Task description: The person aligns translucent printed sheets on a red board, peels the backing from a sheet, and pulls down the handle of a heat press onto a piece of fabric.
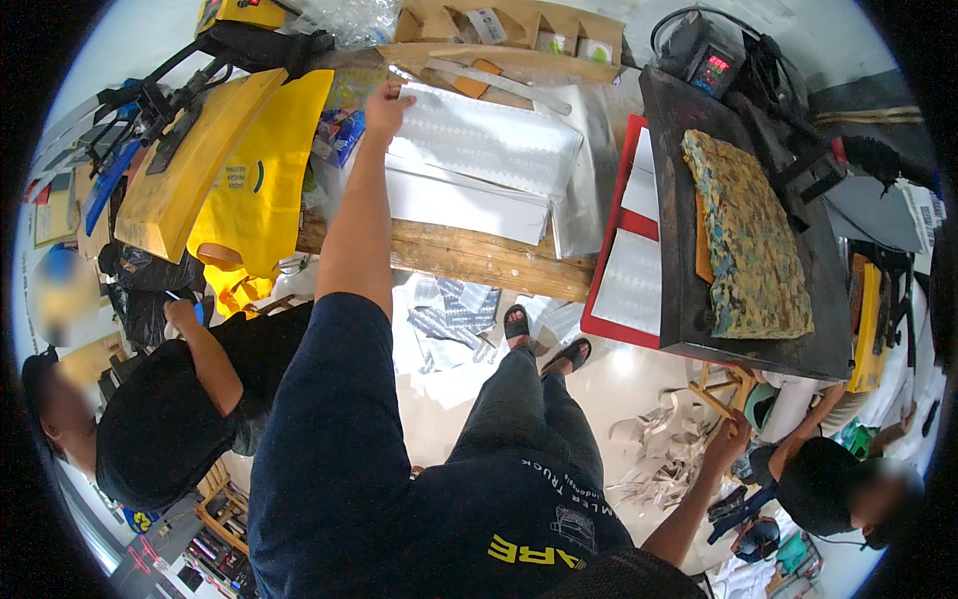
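My left hand reaches forward over the workbench and pinches the upper left corner of a grey patterned sheet. That sheet lies over white sheets, with a clear plastic sheet along their right side. A metal ruler lies just behind them. Low at the right, my right hand hangs below the heat press, near a small wooden frame. Its fingers look curled; whatever they may hold is too small to make out.
At right a black heat press carries a mottled foam pad beside a red board. Yellow fabric and a yellow-topped press stand left. People work at both sides. Patterned sheets and scraps litter the floor.
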